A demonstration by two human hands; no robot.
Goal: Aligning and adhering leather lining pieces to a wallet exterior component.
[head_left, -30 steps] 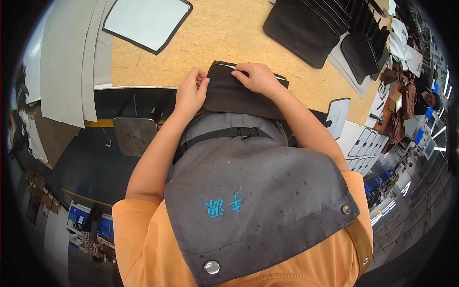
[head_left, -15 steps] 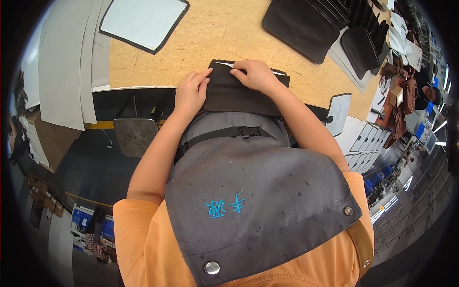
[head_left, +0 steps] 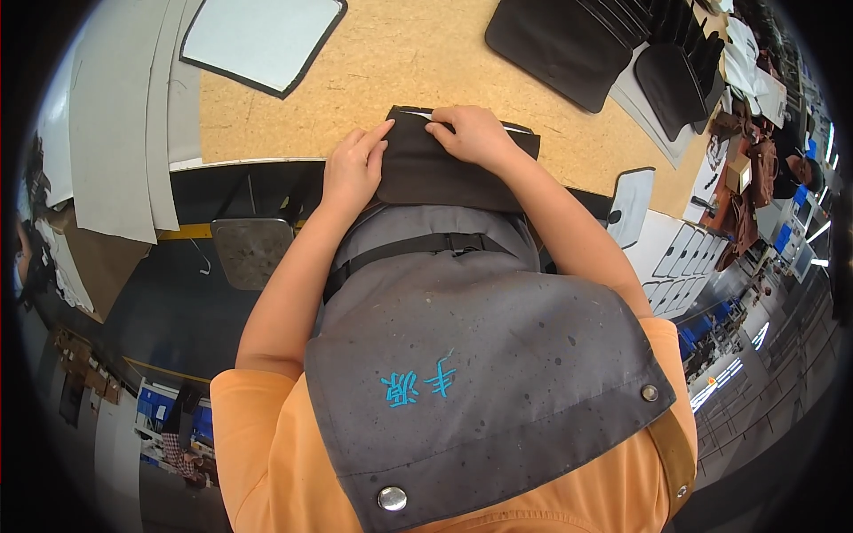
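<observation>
A black leather-like piece (head_left: 426, 176) lies at the near edge of the worktable, against my apron, with a white inner layer showing along its far edge. At its far left corner, my left hand (head_left: 352, 169) grips the side, index finger stretched toward the corner and thumb bent beside it. My right hand (head_left: 473, 138) is closed over the far edge, right of the middle, thumb and fingertips pressed together at the white strip. Its other fingers are partly hidden behind the hand.
Beyond on the tan worktable (head_left: 373, 75) lies a white panel with a black border (head_left: 258, 44). Several black pieces (head_left: 560, 53) are stacked at the far right. Large grey sheets (head_left: 120, 115) hang over the left edge. A stool (head_left: 252, 253) stands below left.
Both hands keep their places on the black piece. The table and its contents have shifted very slightly in the picture.
</observation>
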